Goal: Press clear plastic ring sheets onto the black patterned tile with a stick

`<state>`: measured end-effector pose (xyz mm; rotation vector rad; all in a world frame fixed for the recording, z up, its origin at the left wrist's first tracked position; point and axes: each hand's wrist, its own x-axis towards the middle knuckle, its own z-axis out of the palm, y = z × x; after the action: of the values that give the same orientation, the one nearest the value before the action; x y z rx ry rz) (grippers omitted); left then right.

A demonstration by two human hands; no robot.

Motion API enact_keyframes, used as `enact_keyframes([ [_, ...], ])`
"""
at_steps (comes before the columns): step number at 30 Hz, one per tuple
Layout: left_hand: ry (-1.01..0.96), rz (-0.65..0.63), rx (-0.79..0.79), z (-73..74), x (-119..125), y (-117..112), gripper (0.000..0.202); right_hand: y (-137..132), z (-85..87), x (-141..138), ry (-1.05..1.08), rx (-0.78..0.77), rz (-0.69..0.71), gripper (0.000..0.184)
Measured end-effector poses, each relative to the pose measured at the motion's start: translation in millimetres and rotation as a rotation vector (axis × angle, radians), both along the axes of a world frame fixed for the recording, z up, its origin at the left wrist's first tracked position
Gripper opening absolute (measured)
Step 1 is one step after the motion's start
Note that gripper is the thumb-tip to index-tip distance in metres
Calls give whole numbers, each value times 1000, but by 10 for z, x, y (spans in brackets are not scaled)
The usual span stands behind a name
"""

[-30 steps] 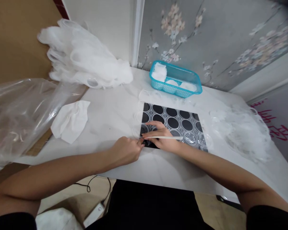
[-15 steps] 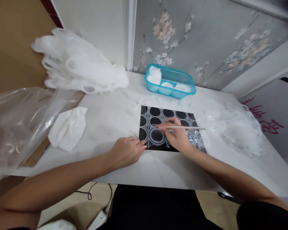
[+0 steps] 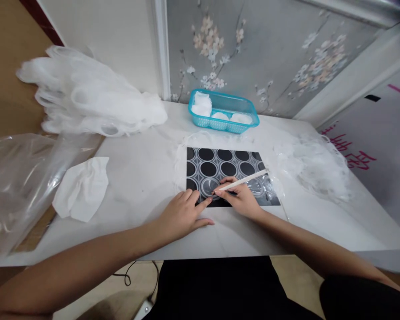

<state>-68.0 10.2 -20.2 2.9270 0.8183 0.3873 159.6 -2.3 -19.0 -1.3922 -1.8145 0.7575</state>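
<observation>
A black sheet with rows of pale ring patterns (image 3: 228, 169) lies on the white table before me. My right hand (image 3: 243, 201) is closed around a slim white stick-like tool (image 3: 248, 178), slanting up to the right; its exact kind is unclear. The tool's lower end is over the sheet's front edge, by a ring covered with clear film (image 3: 209, 186). My left hand (image 3: 182, 210) rests at the front left corner, fingers stretched out, with the index fingertip close to the tool's tip. More shiny clear film (image 3: 257, 186) lies on the sheet's right part.
Behind the sheet stands a blue plastic basket (image 3: 225, 126) holding white round pieces. A large bundle of white mesh-like rings (image 3: 96, 98) is at back left. Crumpled white cloth or paper (image 3: 82, 189) and a clear plastic bag (image 3: 16, 178) lie left; clear film scraps (image 3: 323, 171) pile right.
My right hand has shifted toward the sheet's front edge, and the tool has tilted from level to slanting. My left hand's thumb and index finger have spread apart. The view has shifted slightly.
</observation>
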Motion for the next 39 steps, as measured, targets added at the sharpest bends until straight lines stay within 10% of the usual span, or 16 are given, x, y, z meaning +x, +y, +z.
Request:
enact_keyframes([
  [21,30,12,-92,46,61,-2,67,0,-7,23,-43,50,30,12],
  [32,11,12,-95,4,56,0,78,11,12,89,-460,524,300,22],
  [39,21,11,-96,25,35,6,84,419,333,418,-168,591,-531,20],
])
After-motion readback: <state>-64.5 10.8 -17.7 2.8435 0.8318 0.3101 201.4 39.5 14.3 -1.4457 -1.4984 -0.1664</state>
